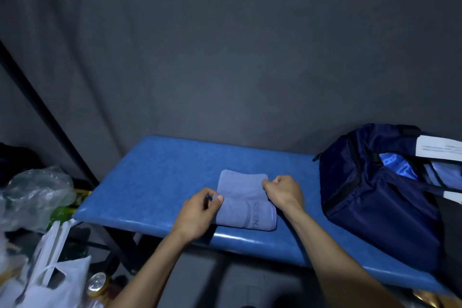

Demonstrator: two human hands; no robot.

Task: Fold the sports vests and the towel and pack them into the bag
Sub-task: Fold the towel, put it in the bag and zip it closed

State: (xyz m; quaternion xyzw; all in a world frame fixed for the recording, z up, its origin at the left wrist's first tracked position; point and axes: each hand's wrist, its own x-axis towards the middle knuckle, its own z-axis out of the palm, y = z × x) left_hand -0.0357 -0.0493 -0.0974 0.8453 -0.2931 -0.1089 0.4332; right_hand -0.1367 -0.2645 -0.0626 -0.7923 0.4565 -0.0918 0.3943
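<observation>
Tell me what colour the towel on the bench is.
The towel is a greyish blue, seen in the head view.

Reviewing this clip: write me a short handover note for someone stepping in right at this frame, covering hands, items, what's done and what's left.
Left hand pinches the left edge of the towel; right hand grips its right edge.
The towel lies folded small on the blue bench, lettering showing.
The navy bag sits open at the bench's right end, with blue fabric inside, probably the vests, though I cannot tell.
Done: towel folded, or nearly so.
Left: finish any last fold, lift the towel into the bag, and check that the vests are in.
</observation>
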